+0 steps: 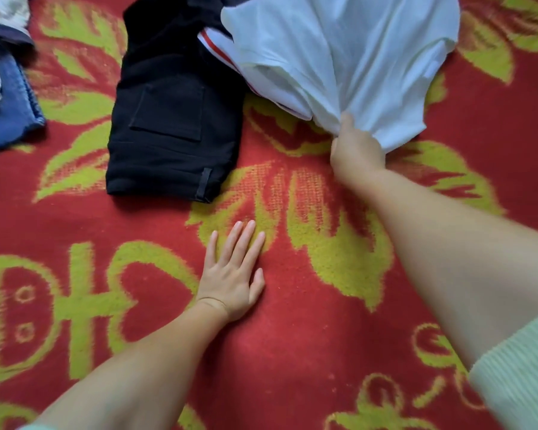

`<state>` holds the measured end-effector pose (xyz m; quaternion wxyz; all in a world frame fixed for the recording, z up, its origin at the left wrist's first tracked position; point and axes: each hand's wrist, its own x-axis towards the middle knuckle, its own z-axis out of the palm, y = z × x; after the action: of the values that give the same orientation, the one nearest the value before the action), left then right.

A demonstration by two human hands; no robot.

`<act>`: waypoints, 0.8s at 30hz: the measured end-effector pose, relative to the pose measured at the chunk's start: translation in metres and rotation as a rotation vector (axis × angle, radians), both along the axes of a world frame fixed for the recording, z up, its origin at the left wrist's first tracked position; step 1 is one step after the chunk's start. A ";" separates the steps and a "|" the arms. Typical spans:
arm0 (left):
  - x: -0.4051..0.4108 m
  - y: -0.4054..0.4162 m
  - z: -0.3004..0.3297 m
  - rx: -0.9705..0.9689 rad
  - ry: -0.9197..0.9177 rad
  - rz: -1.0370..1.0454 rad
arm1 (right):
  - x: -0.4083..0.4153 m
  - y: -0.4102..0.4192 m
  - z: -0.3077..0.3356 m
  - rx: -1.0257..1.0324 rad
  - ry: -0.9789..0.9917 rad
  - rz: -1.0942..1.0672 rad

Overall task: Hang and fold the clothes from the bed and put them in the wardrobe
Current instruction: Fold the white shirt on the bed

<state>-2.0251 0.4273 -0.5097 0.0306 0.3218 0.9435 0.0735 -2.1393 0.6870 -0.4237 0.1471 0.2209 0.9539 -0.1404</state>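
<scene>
The right hand [353,147] clutched a bunched fold of the white garment [339,57], which fanned up and away from the fist over the red and yellow blanket [292,352] on the bed. The left hand [230,274] lay flat on the blanket, fingers straight, holding nothing. Folded black trousers [168,119] lay just left of the white garment, its edge seemingly overlapping them. Blue denim [10,110] lay at the far left, well apart.
</scene>
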 end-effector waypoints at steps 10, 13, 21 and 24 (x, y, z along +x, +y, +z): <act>-0.006 0.006 0.000 0.043 -0.014 0.028 | 0.123 -0.081 -0.014 0.053 -0.105 0.187; -0.006 0.006 0.007 0.017 -0.078 0.027 | 0.180 -0.112 -0.011 0.051 -0.136 0.215; 0.077 -0.058 0.065 0.033 -0.521 0.034 | 0.329 -0.192 0.006 -0.115 -0.334 0.220; 0.117 -0.083 0.084 0.042 -0.607 -0.014 | 0.369 -0.218 0.018 -0.204 -0.405 0.287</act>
<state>-1.9079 0.3441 -0.4260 0.3049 0.2923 0.8872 0.1857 -1.7700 0.4688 -0.4057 0.3748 0.0908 0.9075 -0.1662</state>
